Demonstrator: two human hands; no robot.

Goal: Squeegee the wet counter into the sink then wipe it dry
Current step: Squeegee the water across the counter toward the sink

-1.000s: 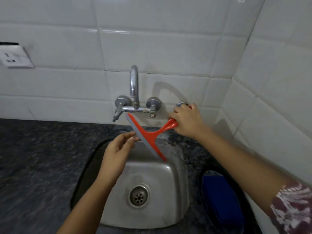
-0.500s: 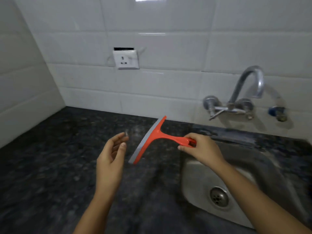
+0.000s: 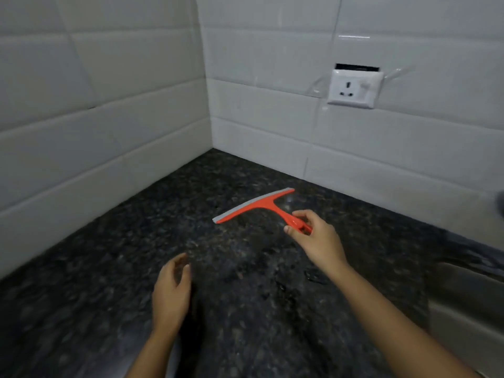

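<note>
My right hand grips the handle of an orange squeegee with a grey rubber blade. The blade is held low over the dark speckled counter, near the back corner, and points toward the left wall. Whether the blade touches the stone I cannot tell. My left hand hovers over the counter nearer to me, fingers loosely apart and holding nothing. A wet sheen and small water patches show on the counter below my right forearm. The steel sink is only partly visible at the right edge.
White tiled walls meet in a corner behind the counter. A white wall socket sits on the back wall above the squeegee.
The view has swung left from the sink and tap to the counter's corner. My right hand carried the squeegee from over the sink out over the counter. My left hand let go of the blade and dropped lower.
</note>
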